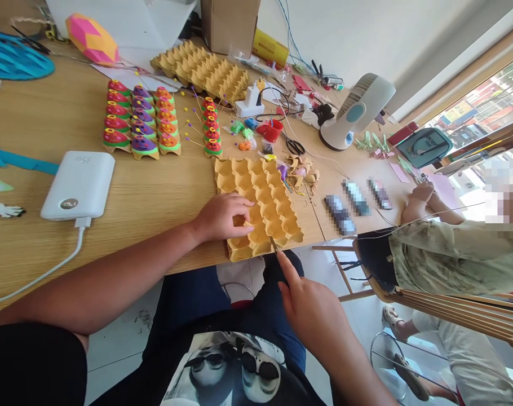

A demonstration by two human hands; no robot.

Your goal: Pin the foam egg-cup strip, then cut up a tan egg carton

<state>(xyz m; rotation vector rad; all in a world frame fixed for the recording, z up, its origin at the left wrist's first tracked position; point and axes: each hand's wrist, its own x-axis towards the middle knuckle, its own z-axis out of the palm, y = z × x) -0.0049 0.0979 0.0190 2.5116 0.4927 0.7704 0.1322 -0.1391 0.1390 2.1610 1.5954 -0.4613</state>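
A yellow egg tray [262,194] lies at the table's front edge, hollows upward. My left hand [225,217] rests on its left side, thumb and fingers apart, holding it from above. In my right hand [301,287] is a thin knife [274,244], its blade touching the tray's front edge. The index finger stretches along the knife, and most of the handle is hidden in the hand. Behind the tray stands a short row of red and green painted cups [211,127]. Farther left are rows of painted cups in red, purple [144,121] and orange.
A white power bank [79,185] with a cable lies at the left. Another egg tray [201,70], scissors [294,145], a red cup [270,130] and a white fan [358,110] are farther back. At the right sits another person [446,254], hands on the table.
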